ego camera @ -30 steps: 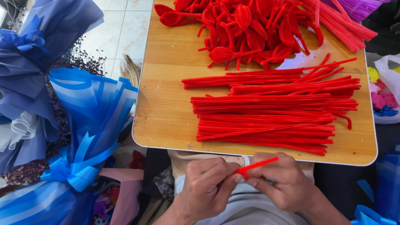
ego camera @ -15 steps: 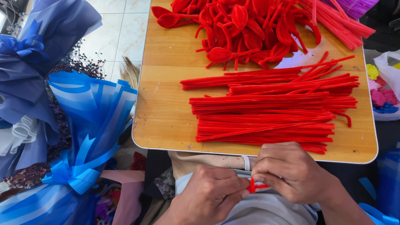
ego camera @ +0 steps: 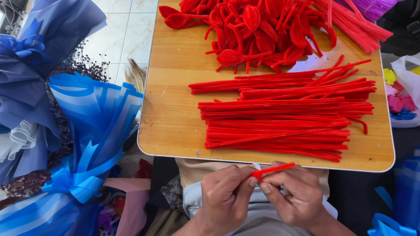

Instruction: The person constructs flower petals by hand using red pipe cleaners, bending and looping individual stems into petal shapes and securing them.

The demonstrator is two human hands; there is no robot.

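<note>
Red pipe cleaner (ego camera: 272, 169) (fuzzy), tilted; pinched at one end

Table (ego camera: 175, 131): light wood, rounded corners, pale edge.
Straight stems (ego camera: 280, 122): red, fuzzy, laid in rows across the near half of the table.
Shaped pieces (ego camera: 258, 26): red loops and buds, heaped at the far end.
Purple stems (ego camera: 372, 6): at the far right corner.
Bouquet wraps (ego camera: 92, 118): blue, ribboned, left of the table, on the floor.
Bag (ego camera: 404, 91): clear, right side, holding coloured fluff.
Floor (ego camera: 118, 35): pale tiles.
</note>
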